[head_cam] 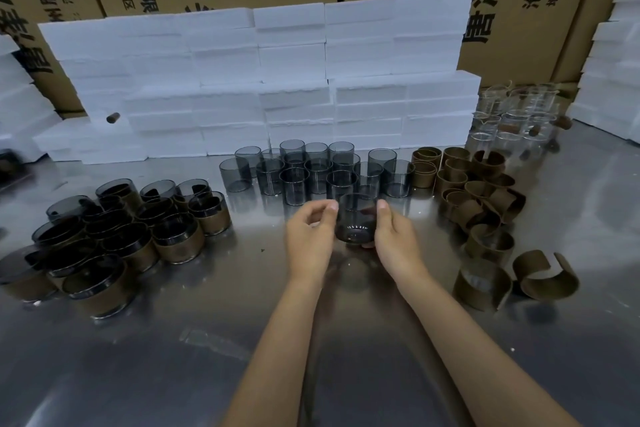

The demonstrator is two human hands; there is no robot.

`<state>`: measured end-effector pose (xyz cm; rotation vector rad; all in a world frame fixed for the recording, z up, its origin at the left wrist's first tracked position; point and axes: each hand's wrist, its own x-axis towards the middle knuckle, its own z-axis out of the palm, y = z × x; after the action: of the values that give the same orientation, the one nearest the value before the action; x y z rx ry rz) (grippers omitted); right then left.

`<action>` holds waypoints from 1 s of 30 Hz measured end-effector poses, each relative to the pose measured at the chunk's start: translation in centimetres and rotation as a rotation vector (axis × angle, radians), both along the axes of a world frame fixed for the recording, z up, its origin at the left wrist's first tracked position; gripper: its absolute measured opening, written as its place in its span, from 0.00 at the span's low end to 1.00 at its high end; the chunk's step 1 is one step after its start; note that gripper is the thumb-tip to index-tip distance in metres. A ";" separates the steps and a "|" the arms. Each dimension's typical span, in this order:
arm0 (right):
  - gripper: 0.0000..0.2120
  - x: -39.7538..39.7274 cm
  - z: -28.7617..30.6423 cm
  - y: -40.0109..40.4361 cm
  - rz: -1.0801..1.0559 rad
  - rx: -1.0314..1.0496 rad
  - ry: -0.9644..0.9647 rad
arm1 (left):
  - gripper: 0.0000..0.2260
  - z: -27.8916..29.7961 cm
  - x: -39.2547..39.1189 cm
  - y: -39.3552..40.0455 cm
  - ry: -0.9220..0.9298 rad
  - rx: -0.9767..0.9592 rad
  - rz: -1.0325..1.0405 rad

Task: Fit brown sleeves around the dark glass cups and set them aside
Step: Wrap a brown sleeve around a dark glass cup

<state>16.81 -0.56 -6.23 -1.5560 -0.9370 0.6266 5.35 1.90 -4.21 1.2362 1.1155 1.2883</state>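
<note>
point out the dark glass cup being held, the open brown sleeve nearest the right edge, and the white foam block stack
dark glass cup in hand [356, 222], head view, on its front wall
open brown curled sleeve [545, 276], head view, on its outer band
white foam block stack [294, 80], head view, on a middle block's face

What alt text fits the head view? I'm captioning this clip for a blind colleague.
Two bare hands, left hand and right hand, hold one dark glass cup without a sleeve above a steel table. Sleeved cups cluster at left, bare dark cups stand behind, loose brown sleeves lie at right, before white foam blocks.
</note>
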 end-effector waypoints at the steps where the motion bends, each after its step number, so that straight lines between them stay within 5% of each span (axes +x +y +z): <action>1: 0.20 0.0 0.1 -0.1 0.000 0.021 0.002 | 0.06 0.1 0.0 0.0 -0.006 0.007 0.027; 5: 0.18 0.2 0.9 -0.6 0.136 0.052 0.179 | 0.10 0.6 0.0 -0.3 -0.119 -0.044 -0.030; 10: 0.48 -0.4 1.6 -0.9 0.349 -0.092 0.337 | 0.16 0.8 0.7 -1.0 -0.062 -0.058 -0.234; 13: 0.61 -0.6 1.9 -1.1 0.269 -0.133 0.310 | 0.21 0.5 1.2 -1.0 0.013 -0.044 -0.203; 17: 0.47 -1.0 2.0 -1.5 0.150 -0.029 0.180 | 0.26 0.3 1.4 -1.0 0.077 -0.026 -0.169; 21: 0.28 -1.1 2.0 -1.5 0.118 0.088 0.176 | 0.13 0.5 1.5 -0.7 -0.011 0.091 -0.059; 25: 0.26 -0.5 1.8 -1.4 0.081 0.100 0.184 | 0.07 0.3 1.6 -1.0 0.031 0.277 0.062; 30: 0.22 -0.1 1.7 -1.4 0.011 0.131 0.157 | 0.06 0.5 1.6 -1.4 -0.045 0.183 -0.030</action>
<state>16.67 -1.94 -4.51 -1.3655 -0.8515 0.6720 6.93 0.46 -3.70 1.3462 0.9595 1.4129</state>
